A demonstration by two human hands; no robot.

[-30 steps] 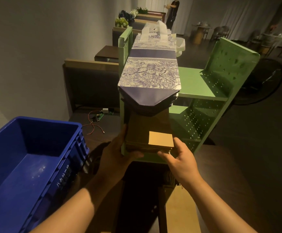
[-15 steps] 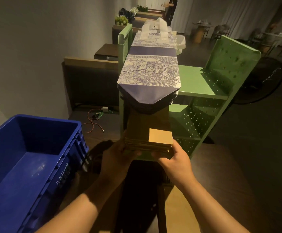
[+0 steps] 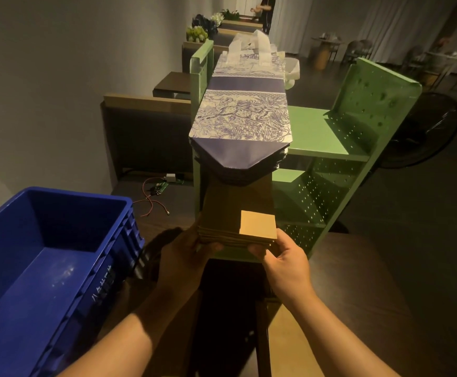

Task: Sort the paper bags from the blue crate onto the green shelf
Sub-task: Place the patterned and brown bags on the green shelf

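A stack of flat brown paper bags [image 3: 232, 213] sticks out of the lower level of the green shelf [image 3: 328, 137]. My left hand [image 3: 183, 257] grips its near left corner, thumb under the front edge. My right hand [image 3: 284, 257] pinches the near right corner, beside a lighter tan square on top. A pile of blue-and-white patterned bags [image 3: 242, 118] with white handles lies on the shelf level above. The blue crate [image 3: 58, 268] stands at the lower left, and no bags show inside it.
A dark wooden table [image 3: 358, 281] carries the shelf and crate. Red wires and a small circuit board [image 3: 156, 191] lie behind the crate. A brown paper piece [image 3: 290, 338] lies below my hands. A black fan [image 3: 426, 131] stands right. A person stands far back.
Both hands have slid slightly forward with the brown stack, pushing it a little deeper into the shelf. My left thumb has come round the stack's front edge.
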